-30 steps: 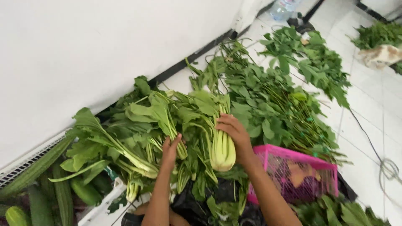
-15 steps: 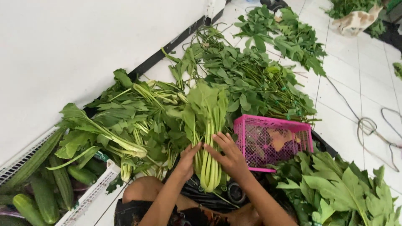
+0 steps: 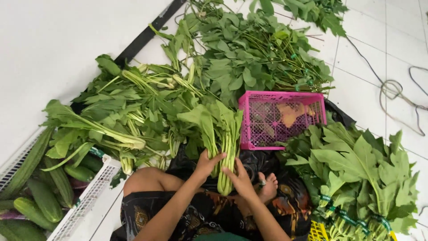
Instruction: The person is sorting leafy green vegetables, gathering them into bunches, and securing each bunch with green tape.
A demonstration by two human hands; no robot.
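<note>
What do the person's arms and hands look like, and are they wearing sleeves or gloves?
Both arms are bare right up to the picture's bottom edge: no sleeves, gloves or watch show. The left hand and right hand are bare too, and no ring can be made out. Below them lies a dark garment with orange and tan pattern.

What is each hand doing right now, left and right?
Left hand: closed around the stems of the bunch of leafy greens.
Right hand: fingers wrapped on the same bunch, lower down the stems.
</note>
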